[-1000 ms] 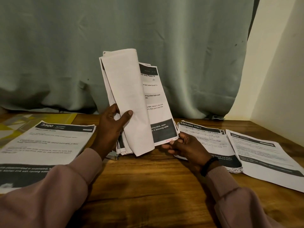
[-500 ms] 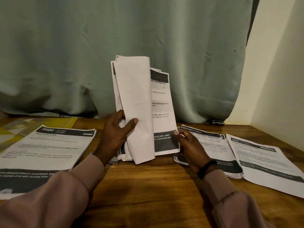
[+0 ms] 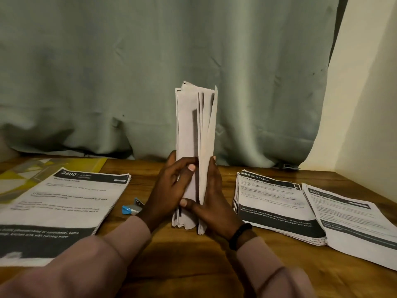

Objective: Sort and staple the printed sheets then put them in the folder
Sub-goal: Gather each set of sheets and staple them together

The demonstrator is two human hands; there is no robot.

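Observation:
A thick bundle of printed sheets [image 3: 194, 130] stands upright on its lower edge on the wooden table [image 3: 193, 261], folded shut so only blank backs show. My left hand [image 3: 169, 190] grips its left side with the thumb across the front. My right hand [image 3: 211, 203] clasps its right side, thumb on the lower front. A small blue stapler [image 3: 132, 207] lies on the table just left of my left wrist. A yellow patterned folder [image 3: 43, 171] lies at the far left, partly under a pile of sheets.
A pile of printed sheets headed 3800 [image 3: 58, 209] lies at the left. Two more piles, one headed Dressing Table [image 3: 272, 203] and one further right [image 3: 352, 222], lie at the right. A green curtain [image 3: 150, 72] hangs behind; a cream wall [image 3: 369, 104] bounds the right.
The bundle was held open with a printed page showing; both hands have closed it and stood it upright on the table. The stapler, hidden before, is now visible.

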